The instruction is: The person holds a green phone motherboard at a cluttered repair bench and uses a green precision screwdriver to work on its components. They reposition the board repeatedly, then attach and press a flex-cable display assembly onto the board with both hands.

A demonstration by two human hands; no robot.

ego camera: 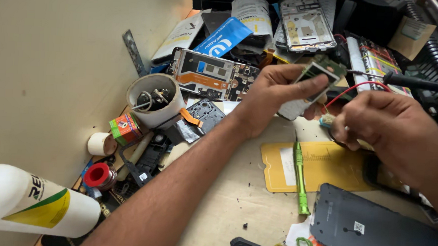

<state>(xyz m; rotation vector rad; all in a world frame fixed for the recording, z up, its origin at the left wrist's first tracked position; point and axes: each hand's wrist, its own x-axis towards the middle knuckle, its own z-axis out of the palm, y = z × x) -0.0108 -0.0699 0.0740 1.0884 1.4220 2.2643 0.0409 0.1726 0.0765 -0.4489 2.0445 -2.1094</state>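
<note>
Pinched between thumb and fingers, the left hand holds a small green circuit board raised above the wooden table, the board tilted so its dark middle and pale frame face the camera, with the thumb lying across its lower edge. Just to its right, the right hand is curled closed around a small pale part near the board's lower corner; what exactly that part is cannot be told. A red wire arcs from there toward a black probe lying beyond the knuckles. The left forearm runs in from the lower left, wrist bent upward; the right arm enters from the right edge. Below the hands lie a yellow card with a white label, flat on the table, and a green screwdriver crossing its left side. A dark phone back cover with a small white square sticker lies nearer the camera. Further left stand a white cup of parts, a small orange and green box, a red solder spool and a white bottle with a green and yellow label. A blue packet leans at the back, beside an open phone frame.
</note>
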